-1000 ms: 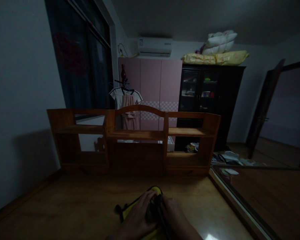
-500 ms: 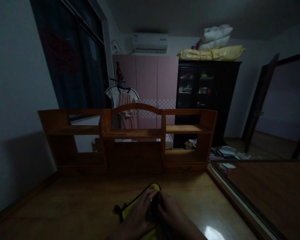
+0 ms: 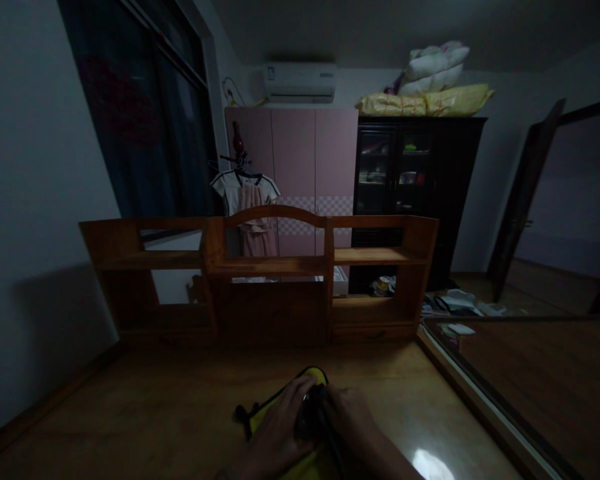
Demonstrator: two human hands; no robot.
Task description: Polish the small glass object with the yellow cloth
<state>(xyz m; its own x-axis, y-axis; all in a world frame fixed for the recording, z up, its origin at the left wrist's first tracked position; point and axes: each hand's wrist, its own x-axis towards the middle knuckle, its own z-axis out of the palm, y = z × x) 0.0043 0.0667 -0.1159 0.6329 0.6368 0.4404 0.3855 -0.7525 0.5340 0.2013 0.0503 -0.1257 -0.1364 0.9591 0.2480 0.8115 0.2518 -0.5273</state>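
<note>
A yellow pouch with dark edging [image 3: 314, 377] lies on the wooden desk [image 3: 170, 413] close to the bottom edge of the view. Both of my hands rest on it. My left hand [image 3: 275, 430] lies over its left side with the fingers curled toward the middle. My right hand [image 3: 353, 420] covers the right side, its fingers closed on a small dark part of the pouch [image 3: 311, 413] between the two hands. The room is dim, and what exactly the fingers grip is hard to make out.
A low wooden shelf unit [image 3: 260, 267] with open compartments stands along the back of the desk. A second dark tabletop [image 3: 540, 373] adjoins on the right. Beyond are a pink wardrobe [image 3: 300, 167], a dark glass cabinet [image 3: 405, 173] and hanging clothes [image 3: 247, 200].
The view has shifted slightly. Both hands stay on the yellow pouch with only small finger movements.
</note>
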